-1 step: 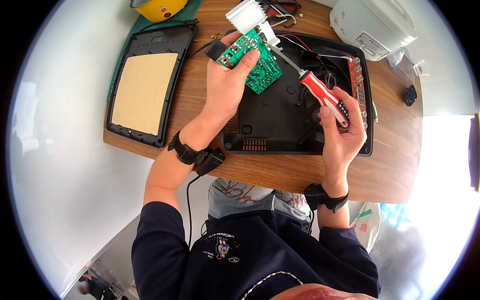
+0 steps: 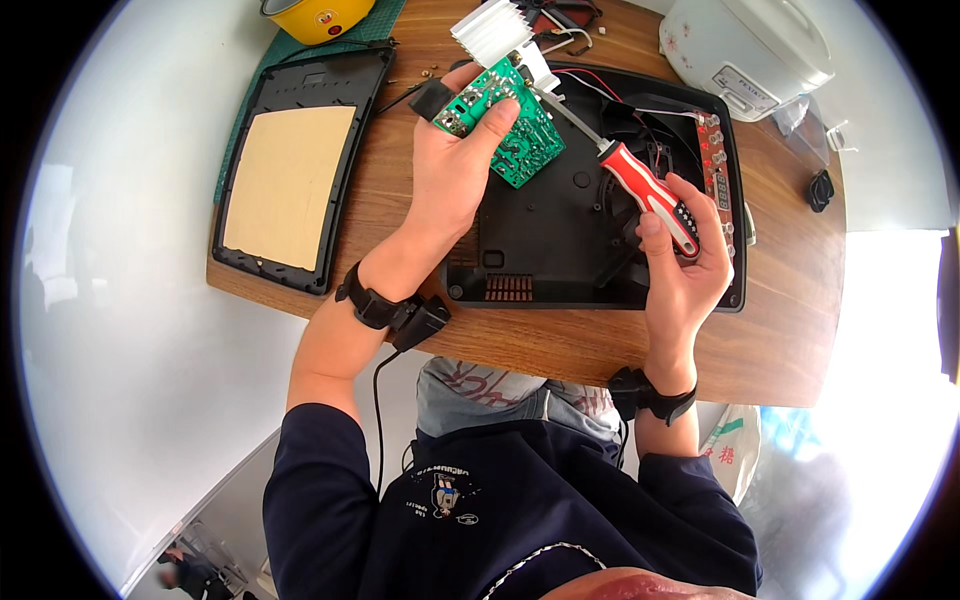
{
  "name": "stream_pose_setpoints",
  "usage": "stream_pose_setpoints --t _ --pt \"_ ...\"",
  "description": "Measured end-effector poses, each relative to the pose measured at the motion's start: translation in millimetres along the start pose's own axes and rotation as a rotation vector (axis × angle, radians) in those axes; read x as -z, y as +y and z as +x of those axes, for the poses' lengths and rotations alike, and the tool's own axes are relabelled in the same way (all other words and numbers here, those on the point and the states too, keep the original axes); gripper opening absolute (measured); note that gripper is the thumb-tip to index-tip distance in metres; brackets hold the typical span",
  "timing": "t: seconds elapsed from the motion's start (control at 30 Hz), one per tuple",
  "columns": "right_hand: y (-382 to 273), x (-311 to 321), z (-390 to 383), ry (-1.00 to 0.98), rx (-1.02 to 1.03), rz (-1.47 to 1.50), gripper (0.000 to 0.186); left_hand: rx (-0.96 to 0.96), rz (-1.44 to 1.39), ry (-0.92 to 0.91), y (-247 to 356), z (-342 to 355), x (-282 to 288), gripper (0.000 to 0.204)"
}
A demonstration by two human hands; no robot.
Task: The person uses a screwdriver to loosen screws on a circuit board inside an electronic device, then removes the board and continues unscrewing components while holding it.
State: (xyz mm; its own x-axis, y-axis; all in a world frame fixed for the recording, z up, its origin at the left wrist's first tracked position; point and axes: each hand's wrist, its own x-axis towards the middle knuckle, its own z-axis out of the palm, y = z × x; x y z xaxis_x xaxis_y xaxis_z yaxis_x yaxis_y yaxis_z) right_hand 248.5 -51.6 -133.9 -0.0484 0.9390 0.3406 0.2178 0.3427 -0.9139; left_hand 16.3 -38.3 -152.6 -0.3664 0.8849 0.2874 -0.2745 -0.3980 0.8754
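Observation:
My left hand [image 2: 462, 160] grips a green circuit board [image 2: 535, 150], its thumb lying across the soldered face. A silver finned heat sink [image 2: 492, 32] sticks up from the board's far end. In my right hand [image 2: 690, 245] is a screwdriver [image 2: 640, 180] with a red, white and black handle. Its metal shaft points up and left, and its tip reaches the white metal part beside the heat sink; the exact contact is too small to make out. Below both hands lies an open black plastic housing [image 2: 540, 240] with a fan, wires and a red display board [image 2: 718, 165] along its right side.
At left a black cover panel [image 2: 345, 190] with a beige sheet [image 2: 290, 185] rests partly on a green cutting mat [image 2: 232, 150]. A yellow pot [image 2: 318, 18] stands at far left, a white rice cooker [image 2: 745, 55] at far right. A small black object [image 2: 820, 190] lies near the table's right edge.

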Motion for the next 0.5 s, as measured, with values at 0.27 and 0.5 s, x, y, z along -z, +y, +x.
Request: stream_pose_setpoints --t 0.27,0.5 --pt "-0.5 0.6 -0.3 0.017 -0.061 0.023 0.035 0.024 -0.004 0.012 0.7 -0.3 0.5 0.041" --pt "-1.3 1.1 -0.9 0.021 -0.064 0.054 0.035 0.049 -0.028 0.015 0.6 1.0 1.6 0.039"
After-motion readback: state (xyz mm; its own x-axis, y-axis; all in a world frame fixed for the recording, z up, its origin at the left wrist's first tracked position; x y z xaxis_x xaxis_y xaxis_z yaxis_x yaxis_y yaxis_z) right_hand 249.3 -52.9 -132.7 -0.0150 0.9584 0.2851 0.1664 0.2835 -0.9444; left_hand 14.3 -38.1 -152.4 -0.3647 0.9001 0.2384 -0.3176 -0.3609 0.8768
